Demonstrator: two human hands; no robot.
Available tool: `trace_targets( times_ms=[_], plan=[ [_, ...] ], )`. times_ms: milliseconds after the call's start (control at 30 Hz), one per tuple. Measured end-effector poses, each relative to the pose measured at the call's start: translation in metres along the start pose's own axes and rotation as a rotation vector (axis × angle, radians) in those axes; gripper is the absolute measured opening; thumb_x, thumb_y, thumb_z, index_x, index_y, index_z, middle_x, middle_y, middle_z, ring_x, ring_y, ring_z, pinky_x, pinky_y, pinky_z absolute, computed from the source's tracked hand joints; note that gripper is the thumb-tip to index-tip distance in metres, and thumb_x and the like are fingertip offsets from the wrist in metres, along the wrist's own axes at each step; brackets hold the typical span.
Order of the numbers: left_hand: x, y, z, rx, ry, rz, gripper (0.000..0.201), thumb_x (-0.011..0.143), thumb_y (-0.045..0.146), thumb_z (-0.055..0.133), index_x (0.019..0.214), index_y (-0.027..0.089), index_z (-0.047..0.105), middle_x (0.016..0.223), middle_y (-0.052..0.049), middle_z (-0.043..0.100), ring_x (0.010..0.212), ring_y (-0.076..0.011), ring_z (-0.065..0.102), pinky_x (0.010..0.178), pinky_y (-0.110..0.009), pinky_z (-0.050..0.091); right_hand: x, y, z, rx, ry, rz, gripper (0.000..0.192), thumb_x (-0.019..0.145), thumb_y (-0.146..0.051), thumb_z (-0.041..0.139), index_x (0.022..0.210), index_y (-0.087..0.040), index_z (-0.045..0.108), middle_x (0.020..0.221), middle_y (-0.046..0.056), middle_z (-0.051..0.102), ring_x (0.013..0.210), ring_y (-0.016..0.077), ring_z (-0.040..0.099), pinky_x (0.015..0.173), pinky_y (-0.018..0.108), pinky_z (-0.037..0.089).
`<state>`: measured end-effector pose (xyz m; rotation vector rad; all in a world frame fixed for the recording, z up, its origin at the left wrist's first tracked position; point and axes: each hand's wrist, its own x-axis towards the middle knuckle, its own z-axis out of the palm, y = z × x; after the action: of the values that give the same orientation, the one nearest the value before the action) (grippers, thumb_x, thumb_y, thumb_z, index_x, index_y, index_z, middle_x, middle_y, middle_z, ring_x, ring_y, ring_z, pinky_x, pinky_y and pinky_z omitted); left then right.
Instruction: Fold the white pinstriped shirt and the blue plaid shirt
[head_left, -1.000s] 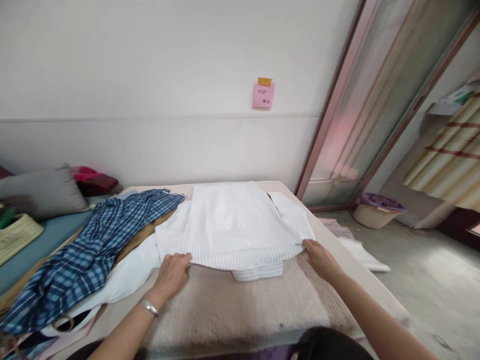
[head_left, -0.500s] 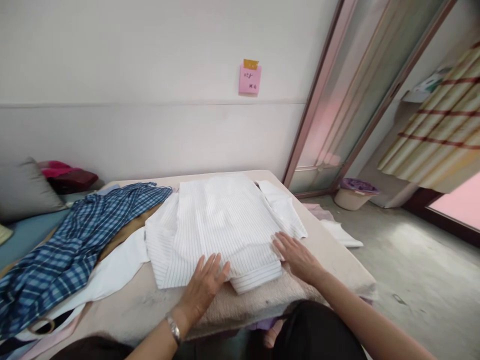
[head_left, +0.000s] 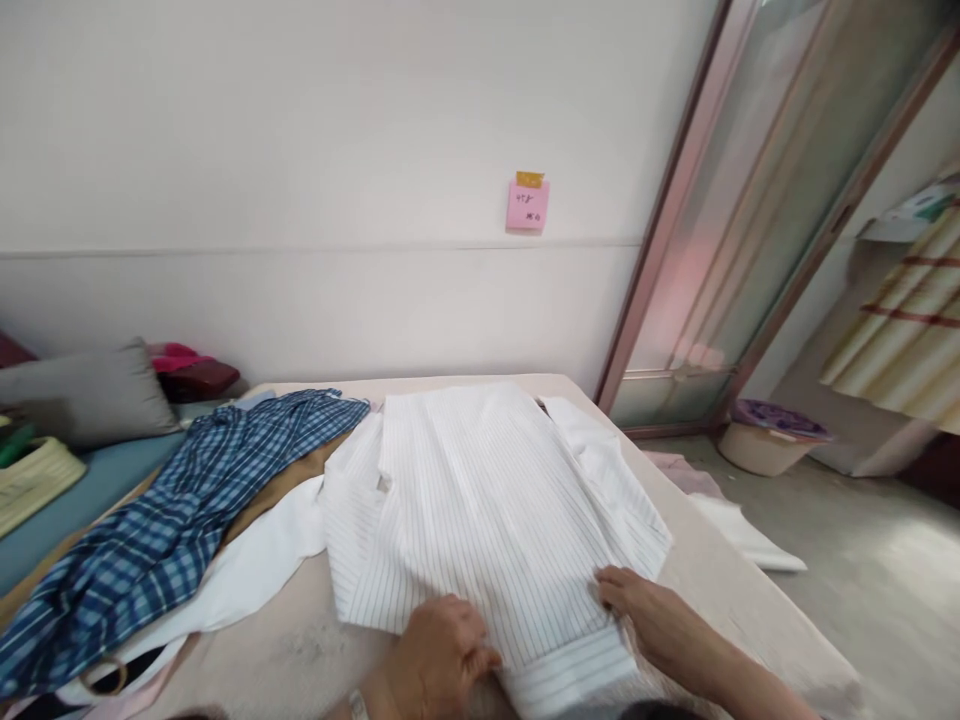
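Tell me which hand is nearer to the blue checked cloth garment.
Left. The left hand is right of the blue checked garment, at the near edge of the white pinstriped cloth garment; the right hand is farther right, at that one's right edge.

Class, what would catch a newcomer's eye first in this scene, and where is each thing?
Likely first is the white, thinly striped cloth garment, spread centrally on the pale cloth-covered surface, with the left hand and right hand at its near end. Next, a rumpled blue-checked cloth garment lies to its left. On the white wall beyond, a small square pink paper note hangs from yellow tape.
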<state>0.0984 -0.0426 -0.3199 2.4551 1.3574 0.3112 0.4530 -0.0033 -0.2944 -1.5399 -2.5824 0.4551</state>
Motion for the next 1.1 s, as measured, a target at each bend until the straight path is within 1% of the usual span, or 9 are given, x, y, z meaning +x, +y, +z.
trace_targets(
  times_ms=[100, 200, 367, 533, 633, 733, 833, 967, 1100],
  plan=[
    [-0.010, -0.052, -0.041, 0.076, 0.192, -0.335, 0.032, 0.106, 0.033, 0.035, 0.091, 0.021, 0.062, 0.095, -0.007, 0.070, 0.091, -0.0227, 0.065, 0.080, -0.035, 0.045, 0.009, -0.014, -0.011, -0.034, -0.037, 0.081, 0.045, 0.076, 0.001, 0.044, 0.106, -0.022, 0.069, 0.107, 0.008, 0.068, 0.102, 0.0227, 0.065, 0.087, 0.032, 0.047],
    [-0.024, -0.122, -0.080, 0.280, 0.341, -0.724, 0.030, 0.105, 0.029, 0.032, 0.108, 0.016, 0.059, 0.109, -0.015, 0.067, 0.100, -0.0273, 0.065, 0.081, -0.036, 0.045, 0.037, -0.056, -0.022, -0.037, -0.045, 0.053, 0.039, 0.083, -0.001, 0.044, 0.107, -0.020, 0.067, 0.106, 0.009, 0.068, 0.099, 0.0226, 0.066, 0.085, 0.032, 0.046],
    [-0.029, -0.195, -0.093, 0.112, 0.305, -1.028, 0.033, 0.097, 0.039, 0.051, 0.114, 0.011, 0.056, 0.118, -0.023, 0.066, 0.107, -0.0335, 0.066, 0.083, -0.038, 0.045, 0.097, -0.168, 0.006, 0.073, -0.106, -0.127, 0.016, 0.098, -0.013, 0.049, 0.102, -0.020, 0.064, 0.103, 0.006, 0.069, 0.096, 0.0223, 0.067, 0.082, 0.031, 0.047],
    [-0.013, -0.209, -0.089, -0.112, 0.325, -1.036, 0.014, 0.086, 0.034, 0.059, 0.085, 0.020, 0.059, 0.098, -0.015, 0.072, 0.098, -0.0318, 0.067, 0.077, -0.035, 0.043, 0.123, -0.218, 0.074, 0.026, -0.142, -0.221, 0.016, 0.095, -0.018, 0.065, 0.110, -0.018, 0.060, 0.109, 0.007, 0.067, 0.098, 0.0269, 0.066, 0.080, 0.037, 0.049],
    [-0.015, -0.209, -0.099, -0.205, 0.404, -0.990, 0.014, 0.086, 0.029, 0.049, 0.076, 0.022, 0.056, 0.086, -0.008, 0.070, 0.087, -0.0252, 0.065, 0.069, -0.031, 0.041, 0.125, -0.213, 0.094, -0.013, -0.107, -0.268, 0.022, 0.093, -0.017, 0.068, 0.112, -0.019, 0.057, 0.109, 0.007, 0.065, 0.097, 0.0289, 0.065, 0.079, 0.041, 0.051],
    [-0.031, -0.207, -0.111, -0.538, 0.607, -0.972, 0.012, 0.079, 0.030, 0.050, 0.070, 0.023, 0.050, 0.066, 0.000, 0.057, 0.065, -0.0185, 0.056, 0.056, -0.027, 0.036, 0.125, -0.204, 0.099, -0.006, -0.061, -0.320, 0.017, 0.094, -0.015, 0.065, 0.106, -0.020, 0.055, 0.103, 0.005, 0.064, 0.090, 0.0268, 0.065, 0.073, 0.039, 0.051],
    [-0.049, -0.207, -0.116, -0.711, 0.673, -1.055, 0.015, 0.071, 0.030, 0.057, 0.063, 0.023, 0.047, 0.053, 0.005, 0.044, 0.052, -0.0148, 0.045, 0.050, -0.025, 0.031, 0.122, -0.199, 0.106, 0.024, 0.037, -0.363, 0.019, 0.093, -0.017, 0.069, 0.102, -0.021, 0.053, 0.102, 0.005, 0.063, 0.089, 0.0257, 0.064, 0.070, 0.037, 0.051],
    [-0.056, -0.203, -0.114, -0.736, 0.564, -1.143, 0.016, 0.072, 0.031, 0.068, 0.068, 0.019, 0.059, 0.057, 0.001, 0.058, 0.057, -0.0186, 0.055, 0.051, -0.026, 0.037, 0.114, -0.200, 0.123, 0.047, 0.143, -0.433, 0.051, 0.076, -0.043, 0.090, 0.103, -0.021, 0.053, 0.103, 0.007, 0.062, 0.089, 0.0276, 0.063, 0.072, 0.039, 0.053],
    [-0.048, -0.189, -0.111, -1.071, 0.513, -1.038, 0.034, 0.072, 0.033, 0.080, 0.099, 0.016, 0.071, 0.088, -0.009, 0.077, 0.087, -0.0260, 0.072, 0.071, -0.031, 0.054, 0.110, -0.209, 0.132, 0.005, 0.135, -0.503, 0.065, 0.067, -0.056, 0.093, 0.104, -0.020, 0.054, 0.104, 0.008, 0.061, 0.085, 0.0281, 0.060, 0.067, 0.039, 0.052]
  ],
)
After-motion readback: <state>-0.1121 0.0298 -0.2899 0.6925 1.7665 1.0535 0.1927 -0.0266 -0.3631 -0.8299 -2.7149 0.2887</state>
